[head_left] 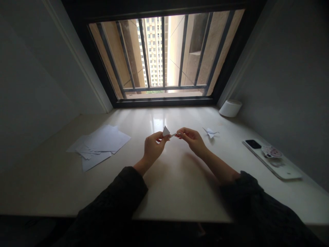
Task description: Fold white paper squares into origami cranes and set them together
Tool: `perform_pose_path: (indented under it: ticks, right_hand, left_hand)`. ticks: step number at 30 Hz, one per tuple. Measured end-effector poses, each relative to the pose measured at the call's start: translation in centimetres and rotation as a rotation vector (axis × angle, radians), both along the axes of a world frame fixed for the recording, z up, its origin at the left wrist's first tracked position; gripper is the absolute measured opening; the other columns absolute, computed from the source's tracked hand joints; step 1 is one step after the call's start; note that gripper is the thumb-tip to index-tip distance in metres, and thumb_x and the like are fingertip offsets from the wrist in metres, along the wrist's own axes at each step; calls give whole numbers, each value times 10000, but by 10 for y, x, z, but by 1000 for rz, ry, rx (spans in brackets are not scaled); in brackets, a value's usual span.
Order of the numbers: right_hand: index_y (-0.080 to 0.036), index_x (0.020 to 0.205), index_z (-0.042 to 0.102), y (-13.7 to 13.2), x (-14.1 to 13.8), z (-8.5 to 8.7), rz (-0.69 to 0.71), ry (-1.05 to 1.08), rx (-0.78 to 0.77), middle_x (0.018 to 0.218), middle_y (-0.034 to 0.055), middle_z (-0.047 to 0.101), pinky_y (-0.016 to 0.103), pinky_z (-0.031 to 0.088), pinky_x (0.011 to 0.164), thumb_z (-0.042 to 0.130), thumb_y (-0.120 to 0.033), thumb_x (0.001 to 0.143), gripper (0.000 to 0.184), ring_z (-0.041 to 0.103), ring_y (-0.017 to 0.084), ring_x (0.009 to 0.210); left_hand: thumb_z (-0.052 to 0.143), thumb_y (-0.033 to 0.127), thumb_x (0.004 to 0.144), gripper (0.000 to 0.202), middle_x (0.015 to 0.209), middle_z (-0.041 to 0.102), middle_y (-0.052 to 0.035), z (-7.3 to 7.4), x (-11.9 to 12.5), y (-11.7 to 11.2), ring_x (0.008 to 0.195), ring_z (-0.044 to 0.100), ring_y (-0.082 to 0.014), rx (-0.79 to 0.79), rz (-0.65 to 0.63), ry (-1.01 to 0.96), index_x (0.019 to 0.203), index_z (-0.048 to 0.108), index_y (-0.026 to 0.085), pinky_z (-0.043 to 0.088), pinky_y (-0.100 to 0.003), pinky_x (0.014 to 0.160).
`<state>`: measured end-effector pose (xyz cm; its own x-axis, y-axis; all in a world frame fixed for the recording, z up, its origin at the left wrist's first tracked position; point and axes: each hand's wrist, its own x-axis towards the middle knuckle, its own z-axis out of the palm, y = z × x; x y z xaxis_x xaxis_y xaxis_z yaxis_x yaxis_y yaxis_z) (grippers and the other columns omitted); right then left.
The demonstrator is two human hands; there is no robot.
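Above the middle of the white counter, a small folded piece of white paper (166, 131) is held between both hands. My left hand (155, 145) pinches its body, with a pointed triangular flap standing up over the fingers. At its right side a thin strip sticks out, and my right hand (190, 137) grips the end of that strip between thumb and fingertips. Part of the folded paper is hidden behind the left fingers. A finished-looking white paper crane (211, 132) rests on the counter just right of my right hand.
Several loose white paper sheets (102, 140) overlap at the left of the counter (177, 192). On the right lies a phone (277, 164) with a round cartoon grip. A white cylindrical object (230, 108) stands in the back right corner, near the barred window (164, 102).
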<state>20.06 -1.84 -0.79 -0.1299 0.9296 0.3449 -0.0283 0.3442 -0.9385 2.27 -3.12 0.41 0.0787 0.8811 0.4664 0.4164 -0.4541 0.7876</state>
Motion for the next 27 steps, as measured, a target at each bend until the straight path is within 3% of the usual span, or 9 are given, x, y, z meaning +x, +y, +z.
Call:
perform_pose_path:
  ticks: [8, 15, 27]
  right_hand:
    - [-201, 758, 669, -1, -2, -1, -20, 2, -19, 748, 29, 674, 337, 486, 726, 656, -497, 739, 297, 604, 169, 721]
    - [-205, 737, 666, 1, -1, -6, -119, -96, 93, 735, 24, 646, 326, 481, 712, 649, -459, 762, 256, 597, 171, 738]
    - [-213, 757, 695, 0, -1, -3, -153, -150, 132, 758, 30, 666, 327, 487, 699, 651, -448, 766, 240, 611, 178, 748]
  left_hand:
    - [628, 390, 784, 240, 695, 712, -25, 1, 1, 0, 638, 634, -156, -35, -6, -30, 675, 686, 185, 470, -259, 612]
    - [625, 396, 784, 258, 679, 703, -26, -1, 1, 1, 628, 628, -159, -96, -13, -67, 665, 674, 173, 453, -259, 602]
    - [623, 409, 778, 273, 672, 701, -25, -2, 0, 3, 611, 623, -156, -117, -27, -68, 651, 669, 171, 437, -251, 575]
